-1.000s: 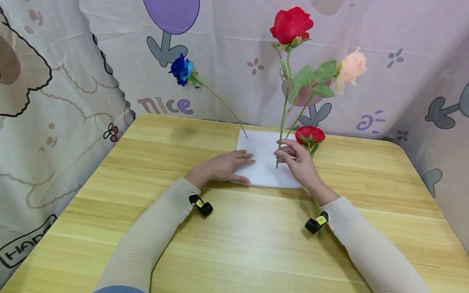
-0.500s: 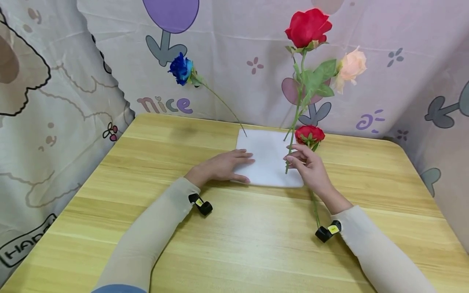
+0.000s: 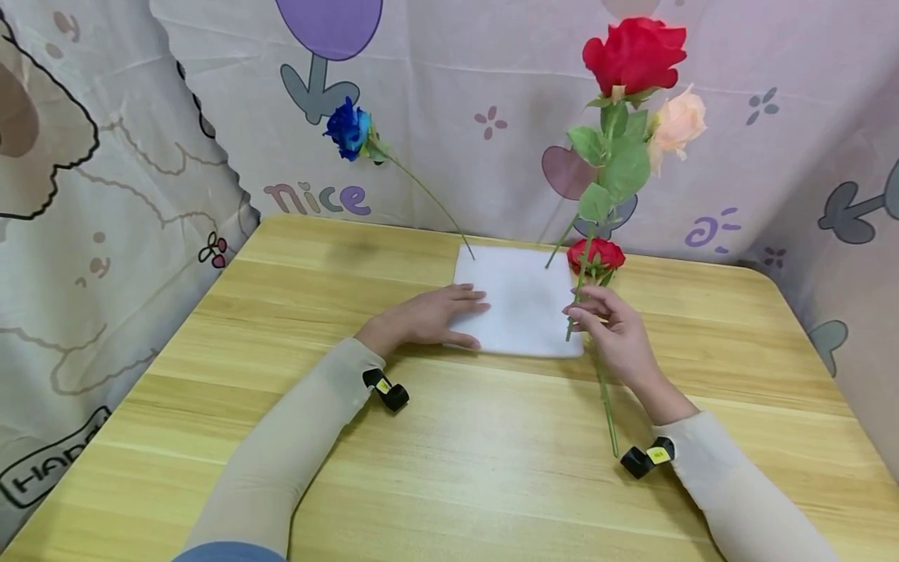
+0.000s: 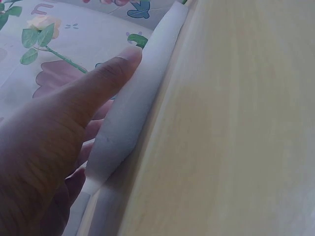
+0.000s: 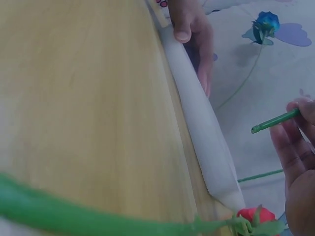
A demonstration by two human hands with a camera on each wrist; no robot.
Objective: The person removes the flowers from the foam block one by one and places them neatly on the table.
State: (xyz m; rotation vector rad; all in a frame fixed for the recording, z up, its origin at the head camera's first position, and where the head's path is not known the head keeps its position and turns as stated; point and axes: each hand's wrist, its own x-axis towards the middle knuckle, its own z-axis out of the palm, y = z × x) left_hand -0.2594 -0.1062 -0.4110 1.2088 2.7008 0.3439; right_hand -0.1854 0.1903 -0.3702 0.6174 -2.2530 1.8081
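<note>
My right hand (image 3: 618, 332) pinches the green stem of a tall red rose (image 3: 635, 56) between thumb and fingers, near its lower end. The rose stands nearly upright, its cut stem end (image 5: 263, 127) hanging over the right front part of a white foam block (image 3: 520, 304). My left hand (image 3: 435, 316) lies flat on the left side of that block, fingers straight and spread. A blue rose (image 3: 349, 131) leans left out of the block's back left corner. From the back right corner a peach rose (image 3: 677, 125) leans right, its stem partly hidden behind the held rose's leaves.
Another red rose (image 3: 597, 256) lies on the wooden table (image 3: 449, 468) just right of the block, its stem running toward the front beside my right wrist. A printed cloth (image 3: 449, 101) hangs behind the table and at both sides.
My right hand has moved right and toward me, carrying the red rose from over the block's middle to its right front edge. The left hand stays in place.
</note>
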